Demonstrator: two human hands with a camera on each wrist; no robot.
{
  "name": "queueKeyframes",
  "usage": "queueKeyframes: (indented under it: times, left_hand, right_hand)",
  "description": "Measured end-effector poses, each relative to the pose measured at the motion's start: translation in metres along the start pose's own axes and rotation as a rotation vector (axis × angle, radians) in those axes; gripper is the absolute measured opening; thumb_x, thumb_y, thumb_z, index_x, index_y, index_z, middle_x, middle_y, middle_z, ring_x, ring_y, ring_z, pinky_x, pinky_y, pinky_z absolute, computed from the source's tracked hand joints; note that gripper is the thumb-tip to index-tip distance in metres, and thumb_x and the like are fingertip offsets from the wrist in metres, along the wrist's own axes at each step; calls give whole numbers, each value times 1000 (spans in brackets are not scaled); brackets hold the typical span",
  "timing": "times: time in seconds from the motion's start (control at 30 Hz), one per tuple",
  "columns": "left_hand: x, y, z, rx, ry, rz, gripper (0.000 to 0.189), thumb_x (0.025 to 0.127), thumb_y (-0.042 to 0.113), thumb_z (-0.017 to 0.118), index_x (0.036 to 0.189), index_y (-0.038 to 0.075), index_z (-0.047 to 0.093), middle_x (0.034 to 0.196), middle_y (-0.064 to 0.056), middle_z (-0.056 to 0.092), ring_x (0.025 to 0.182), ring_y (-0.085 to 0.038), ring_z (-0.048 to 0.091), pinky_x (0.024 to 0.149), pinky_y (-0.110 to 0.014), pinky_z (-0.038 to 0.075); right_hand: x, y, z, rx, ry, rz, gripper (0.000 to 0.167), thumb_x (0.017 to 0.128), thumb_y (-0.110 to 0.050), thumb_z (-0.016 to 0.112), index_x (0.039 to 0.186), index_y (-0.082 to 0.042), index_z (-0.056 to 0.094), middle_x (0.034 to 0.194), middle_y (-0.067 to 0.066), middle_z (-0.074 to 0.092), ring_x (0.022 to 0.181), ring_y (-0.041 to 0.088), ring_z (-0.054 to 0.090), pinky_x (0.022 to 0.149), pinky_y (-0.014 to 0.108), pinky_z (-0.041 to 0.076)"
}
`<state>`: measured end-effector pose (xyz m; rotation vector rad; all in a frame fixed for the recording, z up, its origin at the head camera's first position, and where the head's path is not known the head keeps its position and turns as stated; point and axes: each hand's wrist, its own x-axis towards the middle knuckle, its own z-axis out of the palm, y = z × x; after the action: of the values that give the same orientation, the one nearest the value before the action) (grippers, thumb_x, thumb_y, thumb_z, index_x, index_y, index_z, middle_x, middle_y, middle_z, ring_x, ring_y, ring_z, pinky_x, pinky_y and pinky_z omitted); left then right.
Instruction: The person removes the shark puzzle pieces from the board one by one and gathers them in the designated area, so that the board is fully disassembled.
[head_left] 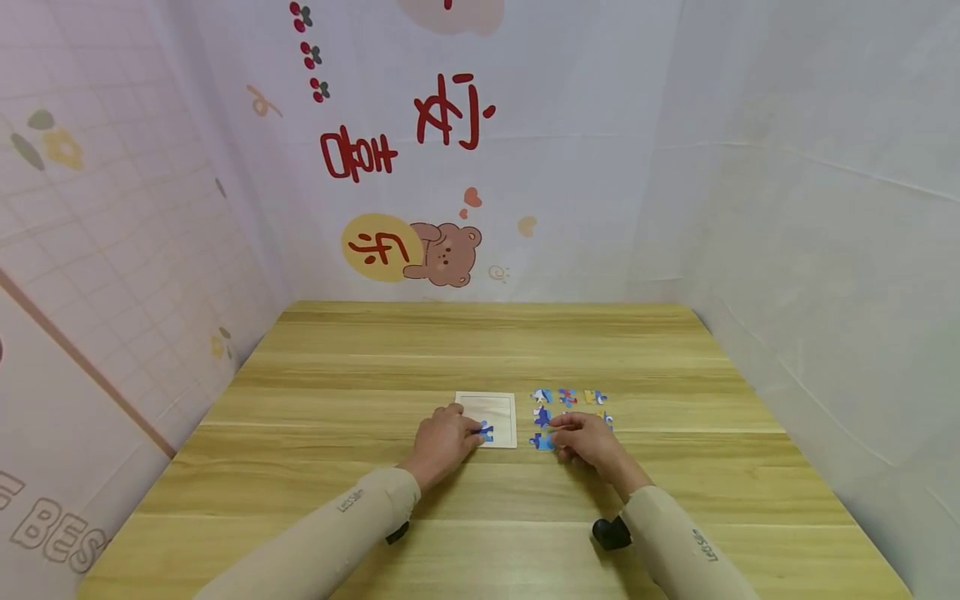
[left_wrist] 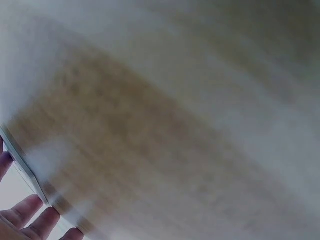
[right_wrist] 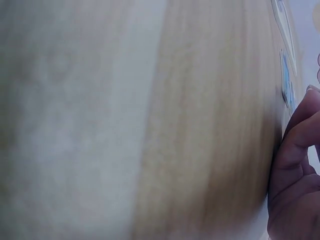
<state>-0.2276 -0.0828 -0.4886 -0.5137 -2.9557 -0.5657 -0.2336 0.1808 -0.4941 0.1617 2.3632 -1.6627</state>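
Observation:
My left hand (head_left: 444, 440) rests at the left side of a square, pale puzzle tray (head_left: 486, 397), several fingertips along its edge in the left wrist view. Inside the tray, near its front, lies a blue and white puzzle piece (head_left: 487, 432), the left thumb right at it. Over the loose pieces on the right, my right hand (head_left: 592, 442) has its fingers bent, the fingertips at the edge of a blue puzzle piece (head_left: 542, 442). I cannot tell whether they pinch it. In the right wrist view this hand (right_wrist: 300, 165) hides its own fingertips.
Several loose jigsaw pieces lie in rows right of the tray, among them a red and blue piece (head_left: 567, 397) and a yellow one (head_left: 595, 397); the right hand partly covers others. All lie on a wooden table (head_left: 390, 358), with printed cloth walls (head_left: 585, 167) behind and beside it.

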Motion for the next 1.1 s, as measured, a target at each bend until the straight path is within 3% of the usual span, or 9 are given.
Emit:
queueKeyframes:
  times: [0.2, 0.4, 0.6, 0.73, 0.93, 1.1]
  left_hand:
    - [-1, -3, -1, 1, 8, 7, 23, 90, 30, 73, 107, 15, 79, 126, -19, 62, 107, -39, 60, 80, -57, 49]
    - [-3, -9, -2, -7, 33, 30, 25, 88, 30, 75, 106, 13, 78, 121, -19, 63, 102, -38, 62, 76, -56, 50]
    - [-5, -15, -7, -64, 5, 40, 26, 90, 25, 74, 111, 9, 76, 126, -22, 60, 112, -41, 59, 87, -58, 48]
    - [-7, -17, -11, -72, -15, 43, 26, 92, 22, 72, 112, 7, 75, 127, -23, 60, 114, -41, 58, 91, -58, 47]
    - [-11, -22, -13, -23, 7, -7, 26, 90, 26, 73, 110, 10, 76, 121, -17, 62, 108, -38, 60, 83, -57, 49]
    - [-13, -26, -14, 1, 26, -11, 21, 91, 28, 72, 105, 14, 79, 114, -14, 63, 102, -35, 61, 78, -54, 49]
  right_hand:
    - [1, -3, 5, -21, -8, -16, 19, 90, -7, 68, 109, -3, 69, 77, 5, 64, 62, 15, 57, 53, 27, 43]
    - [2, -16, 24, 23, -80, -60, 21, 91, -7, 68, 111, 0, 69, 79, 6, 62, 59, 14, 54, 50, 26, 42]
    - [4, -31, 50, 50, -143, -105, 26, 91, -6, 67, 114, 4, 66, 72, 8, 62, 56, 13, 53, 50, 25, 42]
    - [4, -38, 65, 5, -160, -114, 27, 92, -8, 67, 117, 3, 66, 73, 10, 63, 53, 13, 52, 49, 25, 43]
    - [3, -47, 83, -49, -168, -119, 31, 92, -8, 67, 121, 2, 65, 80, 13, 66, 56, 13, 56, 50, 26, 47]
    - [4, -46, 87, -105, -159, -105, 36, 92, -8, 68, 125, 4, 64, 72, 8, 64, 57, 12, 57, 51, 26, 48]
